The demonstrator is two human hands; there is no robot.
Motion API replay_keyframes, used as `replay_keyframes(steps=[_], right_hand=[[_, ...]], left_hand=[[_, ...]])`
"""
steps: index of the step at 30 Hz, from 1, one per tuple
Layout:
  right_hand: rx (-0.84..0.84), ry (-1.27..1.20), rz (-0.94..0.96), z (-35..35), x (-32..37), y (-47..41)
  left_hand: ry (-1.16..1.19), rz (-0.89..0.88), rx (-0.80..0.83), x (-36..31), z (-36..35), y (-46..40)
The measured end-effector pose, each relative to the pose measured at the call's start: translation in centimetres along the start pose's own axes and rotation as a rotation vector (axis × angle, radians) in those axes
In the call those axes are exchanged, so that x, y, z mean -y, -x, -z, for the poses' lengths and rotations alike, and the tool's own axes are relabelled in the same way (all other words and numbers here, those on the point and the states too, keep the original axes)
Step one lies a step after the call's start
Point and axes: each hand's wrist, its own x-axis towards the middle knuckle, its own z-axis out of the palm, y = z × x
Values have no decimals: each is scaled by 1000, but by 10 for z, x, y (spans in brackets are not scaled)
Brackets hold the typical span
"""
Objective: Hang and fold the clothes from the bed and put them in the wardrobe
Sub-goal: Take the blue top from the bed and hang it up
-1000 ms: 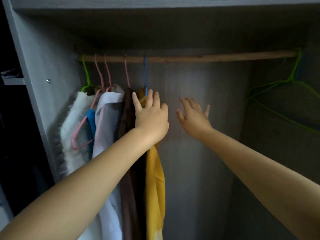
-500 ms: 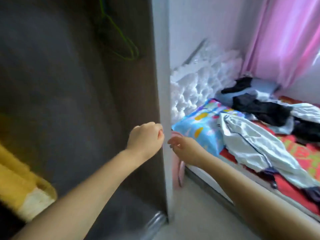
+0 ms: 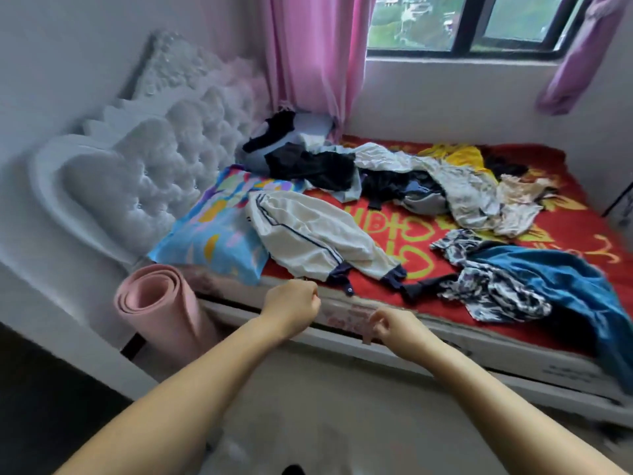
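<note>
Step in hand, by the look of it: fetching the next garment. Both hands hung empty at the bed edge, w/ left hand fisted and right hand loosely curled. White jacket lay nearest, at 12 o'clock from the left hand, just beyond it, long axis running 10-to-4, dark cuffs toward the edge. Next move prob. calls for reaching fwd & pinching it by collar or shoulders. More clothes lay heaped at 1 o'clock.

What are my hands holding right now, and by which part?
Nothing. The left hand is curled into an empty fist and the right hand hangs loosely curled, both short of the clothes on the bed.
</note>
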Motion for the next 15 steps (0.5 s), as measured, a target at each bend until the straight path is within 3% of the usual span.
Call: replay_keyframes(steps=[15], right_hand=[[-82,-125,-480,71,-174,-96]], left_hand=[[-66,-319,297,-95,-78,-237]])
